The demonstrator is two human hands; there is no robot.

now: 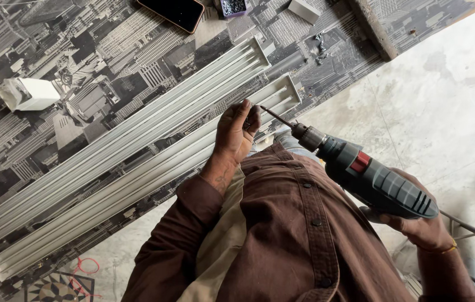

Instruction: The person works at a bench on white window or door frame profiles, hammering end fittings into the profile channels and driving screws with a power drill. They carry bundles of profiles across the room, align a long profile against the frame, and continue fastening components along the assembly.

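Cityscape-print tabletop (109, 50) bearing 2 aluminium rails (136, 151) (side by side), left hand (237, 131) pinching bit (275, 116), right hand (422, 223) gripping drill (371, 179), concrete floor (433, 100).

a dark phone (171, 12) lies at the bench's (81, 50) far edge. a white box (27, 93) sits well left, a small grey block (304, 10) up top.

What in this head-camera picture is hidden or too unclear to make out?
- The tip of the drill bit on the dark green power drill: hidden behind the left hand.
- Whatever the left fingertips pinch: too small to tell.
- The right hand: mostly covered by the drill body.
- The long pale aluminium channels: far ends cut off by the left edge.
- The black phone: cut by the top edge.
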